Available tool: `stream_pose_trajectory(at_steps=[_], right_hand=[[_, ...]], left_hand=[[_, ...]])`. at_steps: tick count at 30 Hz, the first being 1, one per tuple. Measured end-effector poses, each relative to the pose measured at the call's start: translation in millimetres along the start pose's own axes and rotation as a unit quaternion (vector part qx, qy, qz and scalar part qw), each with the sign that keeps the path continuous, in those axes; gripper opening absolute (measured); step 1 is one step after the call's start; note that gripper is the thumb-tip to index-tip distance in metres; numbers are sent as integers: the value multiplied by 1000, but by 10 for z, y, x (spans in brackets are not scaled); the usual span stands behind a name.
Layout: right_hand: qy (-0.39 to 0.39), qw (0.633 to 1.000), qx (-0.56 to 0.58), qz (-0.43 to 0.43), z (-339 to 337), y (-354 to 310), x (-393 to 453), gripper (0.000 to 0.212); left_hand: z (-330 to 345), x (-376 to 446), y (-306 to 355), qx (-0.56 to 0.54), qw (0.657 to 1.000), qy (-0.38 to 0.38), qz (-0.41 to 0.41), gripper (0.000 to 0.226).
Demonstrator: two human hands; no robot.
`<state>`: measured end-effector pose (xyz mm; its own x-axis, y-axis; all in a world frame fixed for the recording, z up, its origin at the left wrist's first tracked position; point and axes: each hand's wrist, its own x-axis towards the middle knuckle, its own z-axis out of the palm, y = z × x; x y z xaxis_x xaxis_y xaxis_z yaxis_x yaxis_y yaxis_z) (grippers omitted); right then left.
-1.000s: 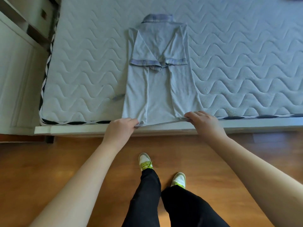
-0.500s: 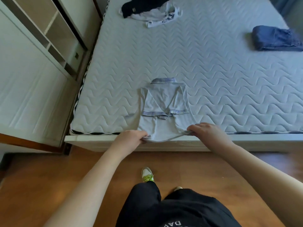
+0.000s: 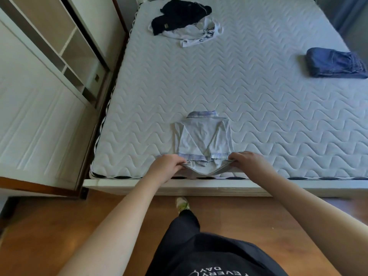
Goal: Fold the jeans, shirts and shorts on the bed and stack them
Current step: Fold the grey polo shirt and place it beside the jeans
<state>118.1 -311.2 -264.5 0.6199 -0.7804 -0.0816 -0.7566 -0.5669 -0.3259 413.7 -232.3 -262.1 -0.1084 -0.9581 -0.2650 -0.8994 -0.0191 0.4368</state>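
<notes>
A white quilted mattress with a wavy stitch pattern [image 3: 258, 108] fills the room's middle. A tall white panelled wardrobe with open shelves [image 3: 39, 108] stands left, above warm brown wooden floorboards [image 3: 59, 222].

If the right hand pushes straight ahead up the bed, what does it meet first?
Probably nothing: beyond the right hand lies bare mattress. The folded jeans sit well off to the right, though depth is uncertain.

My pale grey shirt [image 3: 202, 140] has blue plaid trim; the mattress [image 3: 258, 108] is white with wavy quilting; the folded jeans [image 3: 334, 63] are dark blue.
</notes>
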Motion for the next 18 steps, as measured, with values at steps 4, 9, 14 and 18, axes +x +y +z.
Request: stream_pose_trajectory(at_steps=[4,9,14,18], right_hand=[[-63,997,-21,32,-83,76,524,24],[-59,998,-28,20,-56,304,1214,21],[-59,996,-5,60,48,600,1785,20],[-118,987,20,104,215,933,2269,26]], left_hand=[[-164,552,-273,-20,999,-29,16,21],[-277,1380,-638,-3,997,-74,37,21],[-401,2188,-799,36,989,-136,43,16],[-402,2812,-953,68,980,-183,46,14]])
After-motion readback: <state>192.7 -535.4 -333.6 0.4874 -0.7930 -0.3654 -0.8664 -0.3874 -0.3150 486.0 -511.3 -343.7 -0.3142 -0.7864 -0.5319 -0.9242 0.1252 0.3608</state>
